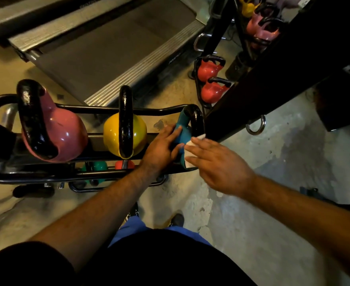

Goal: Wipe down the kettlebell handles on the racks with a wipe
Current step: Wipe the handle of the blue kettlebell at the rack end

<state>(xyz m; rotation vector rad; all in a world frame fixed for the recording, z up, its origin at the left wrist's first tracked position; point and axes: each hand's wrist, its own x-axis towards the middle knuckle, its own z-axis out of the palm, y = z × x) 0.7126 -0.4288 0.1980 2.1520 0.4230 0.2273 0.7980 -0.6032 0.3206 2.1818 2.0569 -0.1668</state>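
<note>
On the far left of the top rack (112, 110) sat a pink kettlebell (63, 133) with a glossy black handle arching over it. Beside it, toward the middle, stood a yellow kettlebell (112, 134), its black handle running straight across its top. Below them, on a lower tier, a green kettlebell (98, 166) and an orange one (119, 165) showed between the bars. Further right, at the rack's end, a teal kettlebell (183, 134) rested on its side. The left hand (161, 148) lay against the teal body, its fingers (175, 131) stretched out and close together, steadying rather than gripping it. Just right of that, the right hand (217, 165) pressed a white wipe (190, 150) to the kettlebell near the base of its black handle (195, 118); its fingers (198, 148) were extended flat over the wipe, slightly spread. Well beyond, on a second rack (196, 79), two red kettlebells (210, 81) sat one below the other.
</note>
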